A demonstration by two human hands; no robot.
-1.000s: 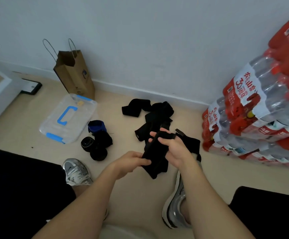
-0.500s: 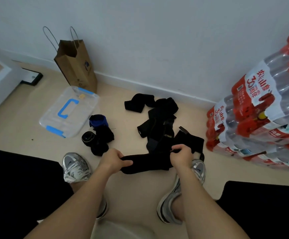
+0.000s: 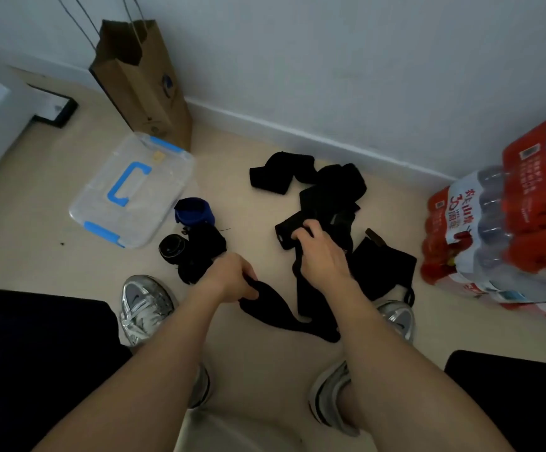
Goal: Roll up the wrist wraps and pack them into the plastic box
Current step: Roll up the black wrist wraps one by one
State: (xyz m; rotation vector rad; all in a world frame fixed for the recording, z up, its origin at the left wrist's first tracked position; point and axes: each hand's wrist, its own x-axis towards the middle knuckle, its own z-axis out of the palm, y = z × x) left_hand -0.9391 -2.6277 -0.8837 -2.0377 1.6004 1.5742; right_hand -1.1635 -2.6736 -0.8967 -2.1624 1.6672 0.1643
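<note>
Lifts the right hand (image 3: 325, 257) forward from level with the left hand (image 3: 232, 277) up to the edge of the pile of black wraps (image 3: 330, 194), turning the wrist wrap (image 3: 284, 316) from a taut straight band between the hands into a slack loop sagging toward the floor (image 3: 258, 370).

One plastic box (image 3: 154, 207), one paper bag (image 3: 144, 83), two sneakers (image 3: 146, 305).

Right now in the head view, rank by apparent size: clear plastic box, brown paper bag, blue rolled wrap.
Clear plastic box and brown paper bag look alike, the bag farther; unranked.
Then blue rolled wrap, smallest.
</note>
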